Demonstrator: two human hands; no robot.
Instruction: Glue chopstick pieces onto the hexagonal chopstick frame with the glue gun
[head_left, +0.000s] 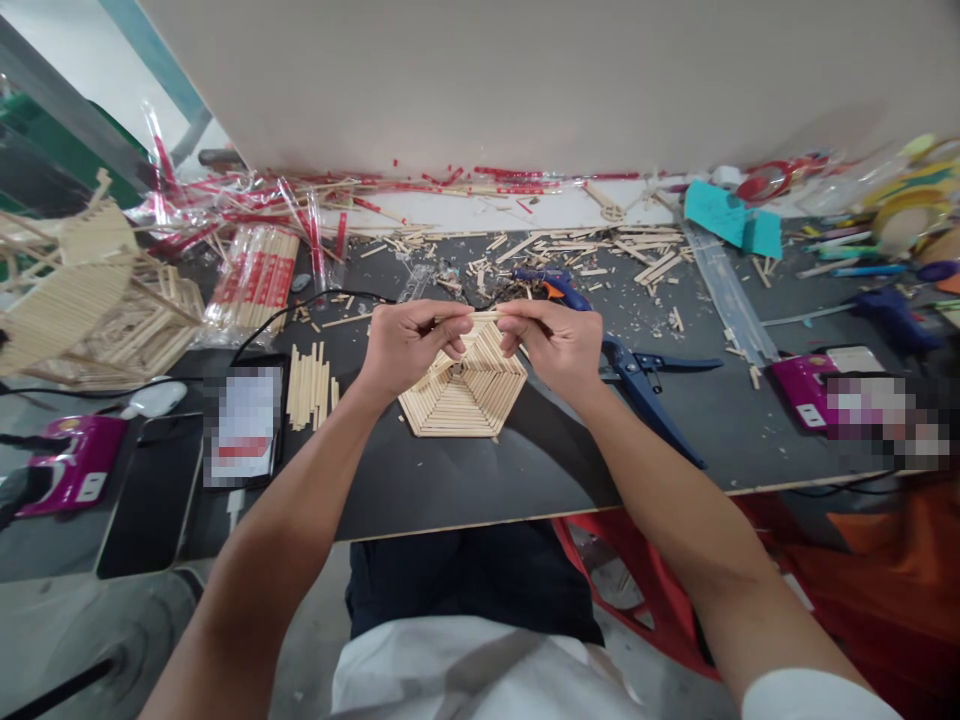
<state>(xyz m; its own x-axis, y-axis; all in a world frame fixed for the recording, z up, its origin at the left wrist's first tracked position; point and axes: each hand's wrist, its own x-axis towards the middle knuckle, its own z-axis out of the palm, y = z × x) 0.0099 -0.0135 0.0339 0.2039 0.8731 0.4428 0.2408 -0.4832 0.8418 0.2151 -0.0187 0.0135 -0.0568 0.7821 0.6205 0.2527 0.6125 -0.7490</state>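
My left hand (418, 342) and my right hand (555, 340) face each other, each with thumb and fingers pinched together. A short thin wooden stick (486, 314) spans the gap between them, one end in each pinch. It lies along the far edge of a hexagonal panel (457, 420) made of nested rings of wooden sticks. The panel rests on the dark table below my fingers, and my hands hide parts of its far sides. Whether the stick touches the panel I cannot tell.
Cut sticks (309, 385) lie left of the panel, beside a phone (244, 425). Blue cutters (652, 400) and a blue glue gun (551, 285) are to the right and behind. Wrapped stick bundles (251, 275) and a larger stick-built piece (90, 290) stand left. Scraps litter the back.
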